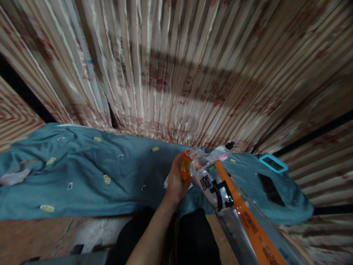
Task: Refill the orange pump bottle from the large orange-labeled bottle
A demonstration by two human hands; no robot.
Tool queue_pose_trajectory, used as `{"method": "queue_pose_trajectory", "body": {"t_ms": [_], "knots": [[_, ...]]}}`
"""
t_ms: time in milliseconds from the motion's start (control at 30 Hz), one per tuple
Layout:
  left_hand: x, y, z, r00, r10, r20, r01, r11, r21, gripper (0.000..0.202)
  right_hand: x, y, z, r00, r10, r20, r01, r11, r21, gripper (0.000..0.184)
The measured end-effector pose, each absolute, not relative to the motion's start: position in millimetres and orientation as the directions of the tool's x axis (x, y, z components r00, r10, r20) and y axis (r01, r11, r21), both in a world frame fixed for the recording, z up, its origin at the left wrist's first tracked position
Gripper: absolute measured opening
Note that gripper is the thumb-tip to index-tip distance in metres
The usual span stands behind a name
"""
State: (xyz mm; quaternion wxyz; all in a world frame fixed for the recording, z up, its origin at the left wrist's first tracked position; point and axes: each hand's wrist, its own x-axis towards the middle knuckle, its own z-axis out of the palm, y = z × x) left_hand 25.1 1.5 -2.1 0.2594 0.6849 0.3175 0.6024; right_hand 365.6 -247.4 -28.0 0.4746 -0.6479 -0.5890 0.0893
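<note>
My left hand [176,180] is closed around the orange cap [186,165] at the mouth of a clear plastic bottle [220,191]. The bottle carries an orange stripe and black characters. It lies tilted, neck up toward the hand, body running down to the lower right edge of the view. My right hand is out of sight; whatever holds the bottle's lower end is cut off by the frame. My forearm rises from the bottom centre, above my dark-clothed lap.
A teal sheet [110,173] with small yellow patterns covers the bed in front. On its right part lie a black phone [270,189] and a teal-framed device [273,163]. A white bottle with a black cap [224,149] sits behind the hand. Striped curtains [176,73] hang behind.
</note>
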Motion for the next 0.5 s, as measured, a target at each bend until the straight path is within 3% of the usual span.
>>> {"method": "queue_pose_trajectory", "body": {"t_ms": [333, 500], "knots": [[23.4, 1.3, -0.8, 0.089, 0.754, 0.651, 0.105, -0.657, 0.747, 0.078, 363.7, -243.9, -26.6, 0.270, 0.839, 0.473, 0.697, 0.169, -0.697, 0.048], [25.9, 2.0, -2.3, 0.056, 0.732, 0.679, 0.103, -0.680, 0.726, 0.077, 365.5, -240.1, -26.9, 0.299, 0.815, 0.497, 0.683, 0.180, -0.708, 0.049]]}}
